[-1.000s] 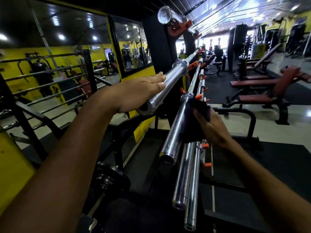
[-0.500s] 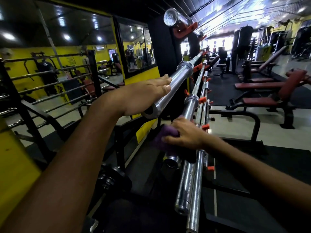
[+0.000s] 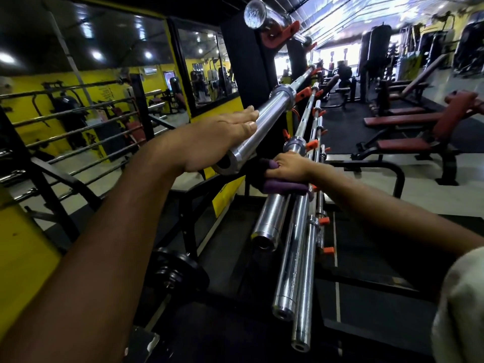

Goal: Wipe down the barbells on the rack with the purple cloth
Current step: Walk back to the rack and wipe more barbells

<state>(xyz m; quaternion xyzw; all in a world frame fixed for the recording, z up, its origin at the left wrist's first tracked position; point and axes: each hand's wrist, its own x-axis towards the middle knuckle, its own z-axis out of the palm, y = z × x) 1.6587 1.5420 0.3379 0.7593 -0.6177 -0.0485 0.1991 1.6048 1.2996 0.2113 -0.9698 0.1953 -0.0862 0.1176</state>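
Observation:
Several chrome barbells lie stacked on a rack with orange pegs (image 3: pixel 311 144). My left hand (image 3: pixel 220 142) rests with straight fingers on the sleeve of the upper barbell (image 3: pixel 264 119). Below it, my right hand (image 3: pixel 288 167) grips the purple cloth (image 3: pixel 282 186), wrapped around the sleeve of the second barbell (image 3: pixel 271 221), just below its collar (image 3: pixel 294 147). Two more barbell sleeves (image 3: pixel 293 260) run alongside it toward me. Another barbell end (image 3: pixel 258 14) sits on a red hook at the top.
A black weight plate (image 3: pixel 178 273) stands low on the left, beside a black frame (image 3: pixel 52 195). A mirror wall with yellow trim (image 3: pixel 230 103) is behind the rack. Red-padded benches (image 3: pixel 408 127) fill the right side, and black rubber mat (image 3: pixel 379 297) covers the floor.
My right hand slid the cloth down the second barbell's sleeve toward its end, then back up toward the collar. My left hand stayed on the upper barbell.

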